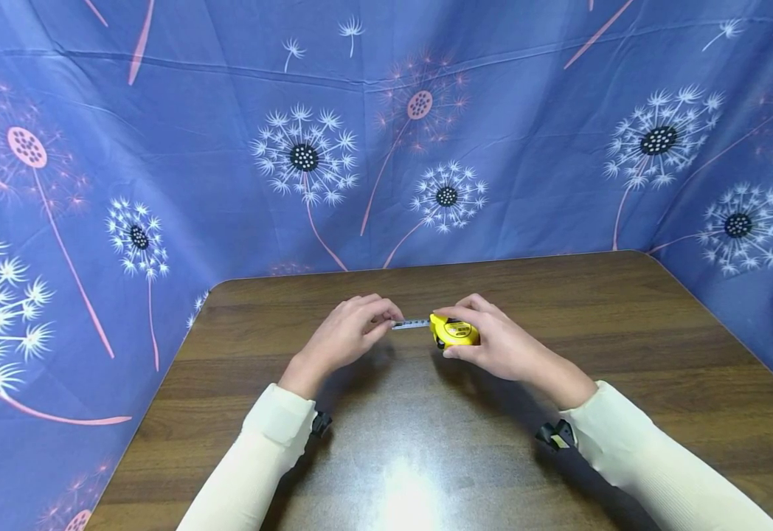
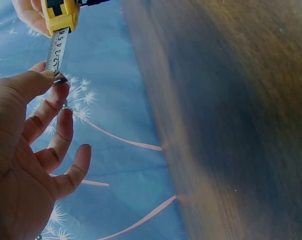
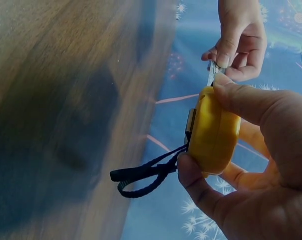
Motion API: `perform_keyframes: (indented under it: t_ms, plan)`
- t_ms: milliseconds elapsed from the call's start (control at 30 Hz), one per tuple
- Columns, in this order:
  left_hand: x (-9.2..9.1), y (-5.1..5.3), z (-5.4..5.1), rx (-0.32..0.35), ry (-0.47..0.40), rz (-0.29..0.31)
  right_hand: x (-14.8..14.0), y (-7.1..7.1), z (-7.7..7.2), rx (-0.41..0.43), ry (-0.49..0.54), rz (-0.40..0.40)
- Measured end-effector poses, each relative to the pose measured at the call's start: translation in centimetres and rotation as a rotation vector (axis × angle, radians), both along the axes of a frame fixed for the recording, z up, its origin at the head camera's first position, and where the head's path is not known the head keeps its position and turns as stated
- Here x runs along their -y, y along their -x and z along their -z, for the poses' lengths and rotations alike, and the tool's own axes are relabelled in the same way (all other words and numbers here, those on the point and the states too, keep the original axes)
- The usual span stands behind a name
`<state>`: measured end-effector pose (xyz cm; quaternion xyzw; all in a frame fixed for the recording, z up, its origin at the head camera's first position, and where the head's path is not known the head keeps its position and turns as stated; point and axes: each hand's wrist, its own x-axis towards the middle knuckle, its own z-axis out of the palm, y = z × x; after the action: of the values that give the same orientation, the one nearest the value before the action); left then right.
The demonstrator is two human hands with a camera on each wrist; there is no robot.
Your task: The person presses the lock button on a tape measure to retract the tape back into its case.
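Observation:
A yellow tape measure (image 1: pixel 454 332) is held above the table by my right hand (image 1: pixel 502 343), its fingers and thumb curled round the case. A short length of the metal blade (image 1: pixel 413 324) runs out of the case to the left. My left hand (image 1: pixel 347 332) pinches the blade's end between thumb and forefinger, with the other fingers loosely bent, as the left wrist view shows. Numbers up to about 6 are readable on the blade (image 2: pixel 57 50) there. In the right wrist view a black wrist strap (image 3: pixel 148 172) dangles from the case (image 3: pixel 215 132).
Beneath both hands lies a brown wooden table (image 1: pixel 280 479) with rounded far corners and a bright light reflection near its front. A blue cloth (image 1: pixel 214 184) printed with dandelions hangs behind it and along its sides.

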<state>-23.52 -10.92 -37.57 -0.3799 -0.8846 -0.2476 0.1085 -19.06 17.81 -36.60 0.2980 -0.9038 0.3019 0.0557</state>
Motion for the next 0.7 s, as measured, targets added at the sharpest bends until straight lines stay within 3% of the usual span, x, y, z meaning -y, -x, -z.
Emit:
perform_keyframes:
  t_ms: [700]
  plan:
    - [-0.31, -0.02, 0.24, -0.032, 0.002, 0.014, 0.91, -0.06, 0.20, 0.007, 0.003, 0.005]
